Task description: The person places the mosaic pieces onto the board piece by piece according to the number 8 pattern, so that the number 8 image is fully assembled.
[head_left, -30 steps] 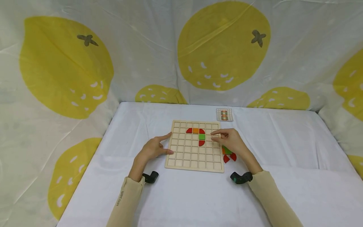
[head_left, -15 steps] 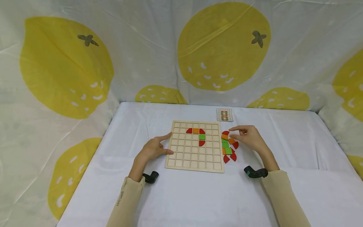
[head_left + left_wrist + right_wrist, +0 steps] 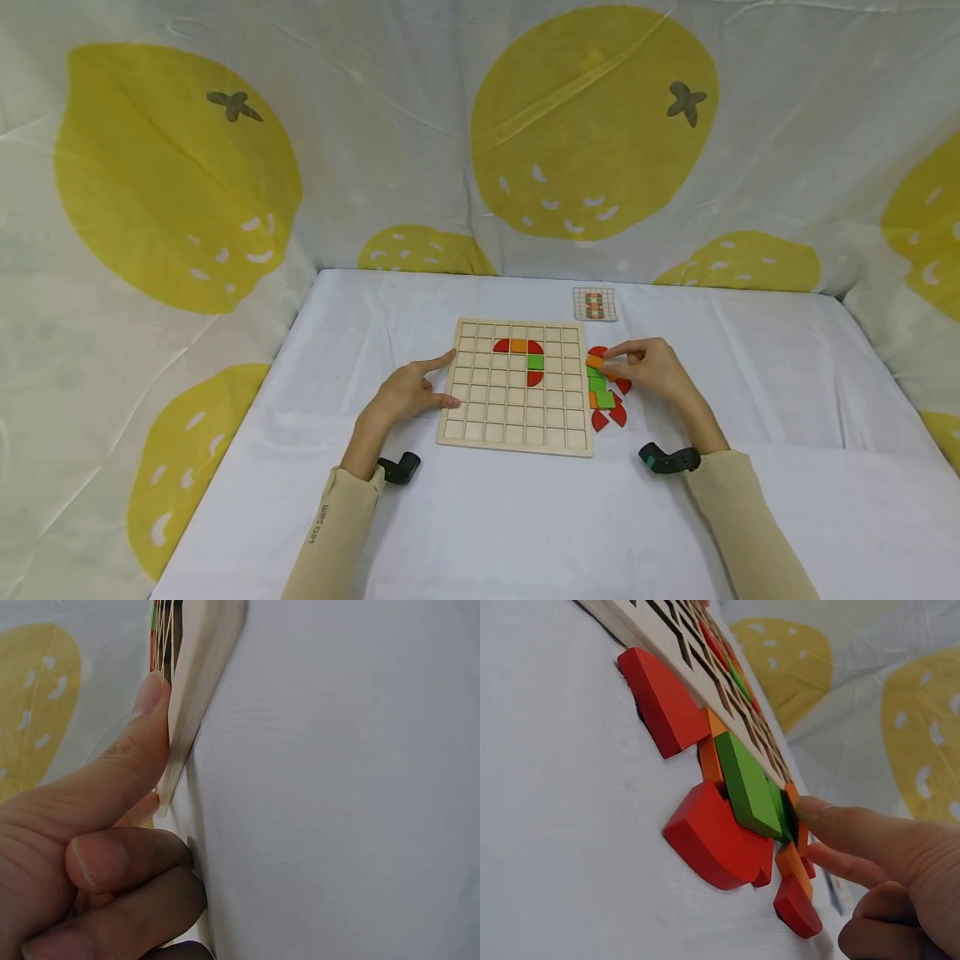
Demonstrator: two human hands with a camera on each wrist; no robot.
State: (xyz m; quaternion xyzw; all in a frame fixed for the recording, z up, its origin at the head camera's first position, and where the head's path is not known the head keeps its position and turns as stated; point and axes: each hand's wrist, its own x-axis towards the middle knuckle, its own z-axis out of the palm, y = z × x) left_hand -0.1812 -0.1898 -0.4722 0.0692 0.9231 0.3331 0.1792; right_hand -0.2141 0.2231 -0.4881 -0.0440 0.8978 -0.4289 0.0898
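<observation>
In the head view a wooden grid board lies on the table with several red, orange and green pieces in its upper cells. My left hand steadies the board's left edge, thumb and forefinger spread along it. Seen from the left wrist, the straight thumb lies against the rim while other fingers curl beneath. Right of the board, my right hand pinches an orange block by its right end between thumb and forefinger. The right wrist view has the thumb tip on that orange block.
Loose green blocks and red quarter-round blocks lie close together along the board's right edge. Behind the board is a small pattern card. A lemon-print cloth hangs at the back of the white table.
My right hand first drew back rightward from over the board, then came down and left to the orange block among the loose pieces. The left hand stayed on the board's edge.
</observation>
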